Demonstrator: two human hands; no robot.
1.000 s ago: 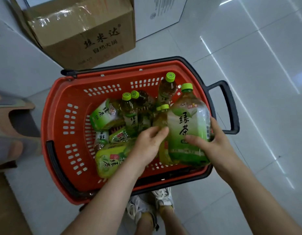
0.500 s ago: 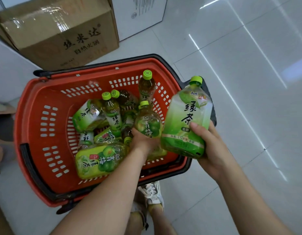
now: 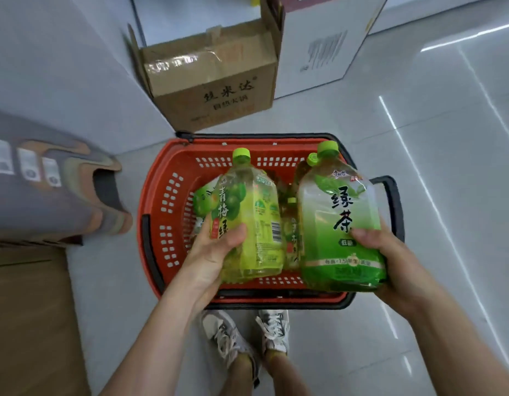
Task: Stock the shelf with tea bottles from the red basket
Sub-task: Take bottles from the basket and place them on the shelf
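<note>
Both hands full over the red basket (image 3: 161, 195) on the tiled floor. The left hand (image 3: 216, 252) has come up out of the pile, its thumb and fingers wrapped round the lower body of a yellow-green plum tea bottle (image 3: 253, 212). Half a second ago that bottle was still down among the others; it is now upright and clear above the basket. The right hand (image 3: 390, 252) keeps its curled grip on the green tea bottle (image 3: 341, 224) it already held a second ago, thumb across the label. That bottle stands upright just beside the first.

Several more bottles (image 3: 290, 224) remain in the basket, seen between and behind the two lifted ones. The view has swung upward too, showing more of the brown cardboard box (image 3: 219, 81) beyond the basket. At the left edge is a blurred grey ledge (image 3: 27, 167) with small white tags, probably the shelf.

By this showing the pick is done for this pair and the carry to the shelf comes next. Neither bottle is on it yet, and the basket is far from emptied
</note>
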